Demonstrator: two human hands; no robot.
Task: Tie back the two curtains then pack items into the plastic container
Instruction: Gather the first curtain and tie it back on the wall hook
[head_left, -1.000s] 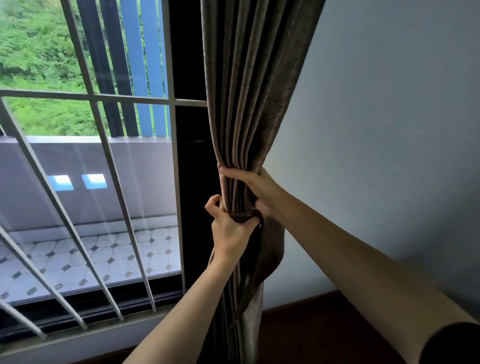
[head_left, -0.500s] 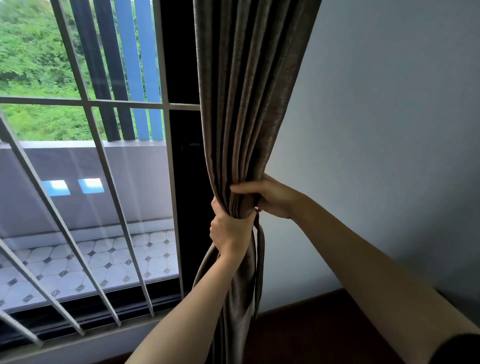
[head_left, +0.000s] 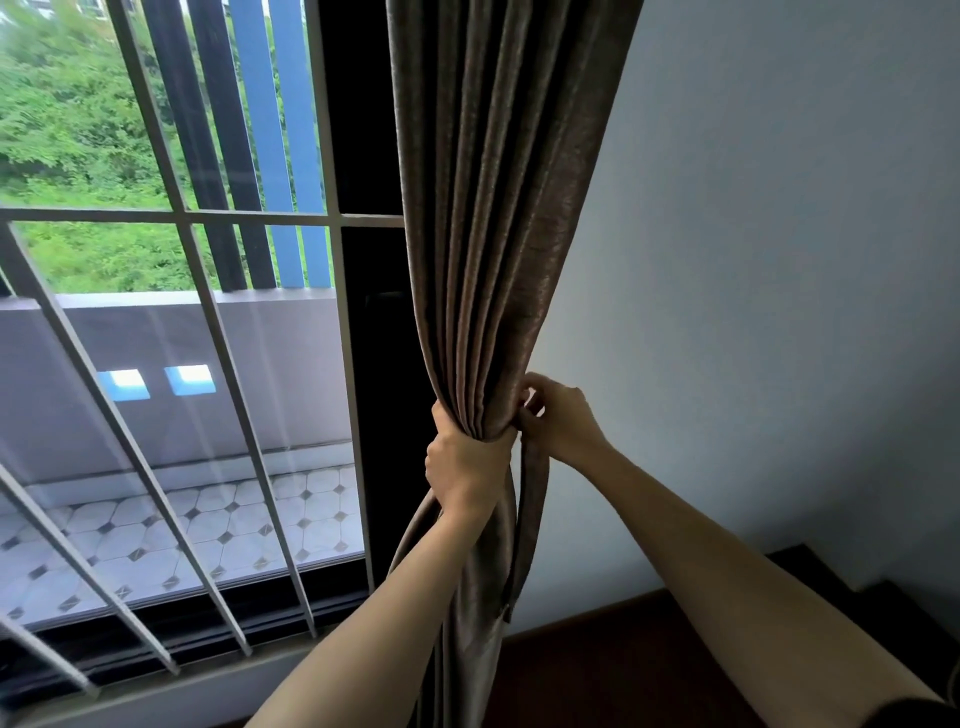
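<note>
The brown curtain (head_left: 509, 208) hangs between the window bars (head_left: 208, 395) and the grey wall (head_left: 779, 260), and it is squeezed into one tight bunch. The left hand (head_left: 467, 467) is wrapped around that bunch and grips it hard. The right hand (head_left: 558, 421) is just beside it, touching the curtain's right side, with curled fingers that pinch the cloth where a thin strip (head_left: 535, 519) hangs down.

Daylight through window (head_left: 171, 415), dim grey wall (head_left: 779, 260), wide-angle bending at edges, foliage (head_left: 78, 130) perhaps slightly blurred
</note>
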